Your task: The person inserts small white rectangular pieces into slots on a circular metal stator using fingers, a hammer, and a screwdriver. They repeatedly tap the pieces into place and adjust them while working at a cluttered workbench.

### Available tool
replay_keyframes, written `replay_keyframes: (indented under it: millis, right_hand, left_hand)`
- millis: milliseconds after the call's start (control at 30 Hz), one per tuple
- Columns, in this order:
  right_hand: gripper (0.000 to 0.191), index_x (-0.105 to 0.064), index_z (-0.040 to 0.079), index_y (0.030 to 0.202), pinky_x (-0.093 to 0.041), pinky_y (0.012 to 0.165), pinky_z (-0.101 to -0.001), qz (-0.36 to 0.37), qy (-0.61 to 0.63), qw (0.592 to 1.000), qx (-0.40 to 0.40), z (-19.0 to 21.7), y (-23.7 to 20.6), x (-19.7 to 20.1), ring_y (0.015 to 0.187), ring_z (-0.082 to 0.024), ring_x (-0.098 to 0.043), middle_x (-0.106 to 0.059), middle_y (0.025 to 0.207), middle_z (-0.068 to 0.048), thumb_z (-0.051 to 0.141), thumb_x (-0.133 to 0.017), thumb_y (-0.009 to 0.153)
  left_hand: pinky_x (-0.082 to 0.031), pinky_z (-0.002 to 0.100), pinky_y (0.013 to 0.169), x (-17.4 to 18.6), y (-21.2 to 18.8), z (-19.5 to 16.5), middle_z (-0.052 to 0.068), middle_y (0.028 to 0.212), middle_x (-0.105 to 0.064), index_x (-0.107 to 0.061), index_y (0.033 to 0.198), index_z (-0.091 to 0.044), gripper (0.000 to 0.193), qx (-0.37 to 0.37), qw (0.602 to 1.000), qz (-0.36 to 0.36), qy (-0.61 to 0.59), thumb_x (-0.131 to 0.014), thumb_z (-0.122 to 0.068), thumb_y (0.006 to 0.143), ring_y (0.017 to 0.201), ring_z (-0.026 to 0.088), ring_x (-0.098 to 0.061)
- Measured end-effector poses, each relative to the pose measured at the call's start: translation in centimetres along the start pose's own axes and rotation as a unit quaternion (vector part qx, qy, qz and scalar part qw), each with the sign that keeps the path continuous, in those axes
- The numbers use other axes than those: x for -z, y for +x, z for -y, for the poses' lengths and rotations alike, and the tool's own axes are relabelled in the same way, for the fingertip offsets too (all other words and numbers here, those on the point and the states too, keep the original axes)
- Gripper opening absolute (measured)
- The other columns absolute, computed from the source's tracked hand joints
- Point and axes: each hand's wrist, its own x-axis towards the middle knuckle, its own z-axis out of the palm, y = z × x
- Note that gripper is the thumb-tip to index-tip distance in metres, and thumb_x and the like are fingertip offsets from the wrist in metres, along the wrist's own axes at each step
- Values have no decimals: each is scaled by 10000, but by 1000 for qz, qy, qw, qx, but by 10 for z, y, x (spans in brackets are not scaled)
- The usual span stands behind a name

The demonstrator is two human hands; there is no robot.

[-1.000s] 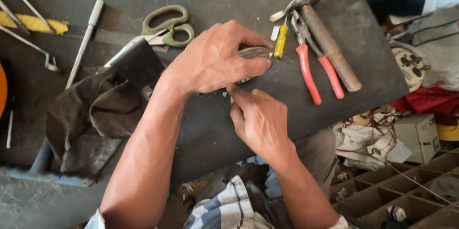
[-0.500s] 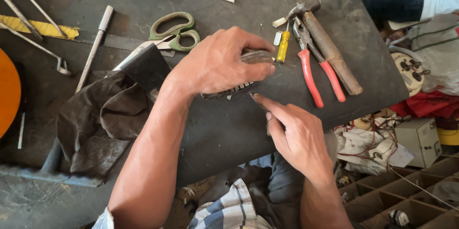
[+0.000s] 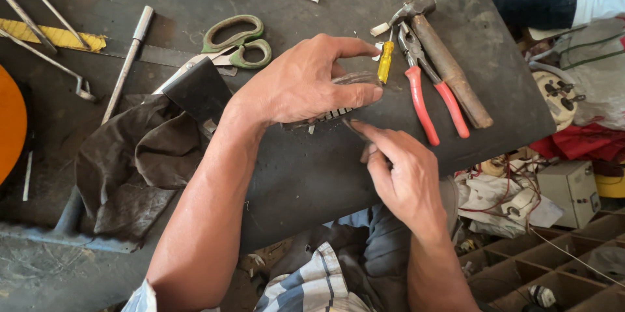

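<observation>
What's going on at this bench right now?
A person sits at a dark worktable. Their left hand presses down on a small ridged part, most of it hidden under the palm, so its kind is unclear. The right hand touches the part's edge with its fingertips. Red-handled pliers, a hammer, a yellow screwdriver, scissors and a dark rag lie around them untouched.
</observation>
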Motion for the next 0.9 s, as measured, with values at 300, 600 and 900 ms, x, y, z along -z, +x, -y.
replay_keyframes:
  millis: [300, 600, 900]
  right_hand:
    - [493, -743, 113, 1258, -490, 656, -396, -59, -89, 992, 72, 9, 4, -35, 675, -252, -576, -546, 721, -81, -17, -652, 791]
    - [379, -787, 112, 1163, -457, 589, -363, -91, -184, 973, 102, 21, 11, -42, 650, -214, -550, -574, 734, -18, 75, -758, 786]
    - [295, -764, 115, 1101, -485, 637, -359, -95, -197, 972, 92, 25, 16, -46, 720, -213, -593, -638, 804, -7, 97, -768, 807]
  left_hand:
    - [-590, 361, 751, 1, -1, -5, 146, 894, -792, -712, 1246, -63, 635, 30, 1000, -7, 7, -731, -504, 791, 801, 242, -789]
    - [-594, 361, 783, 0, -1, -7, 143, 927, -794, -729, 1209, -45, 571, 4, 1000, -21, 10, -711, -470, 828, 852, 255, -790]
    - [-571, 383, 840, -2, -3, -5, 177, 1006, -784, -738, 1191, -44, 540, -2, 999, -26, 26, -681, -458, 849, 951, 323, -760]
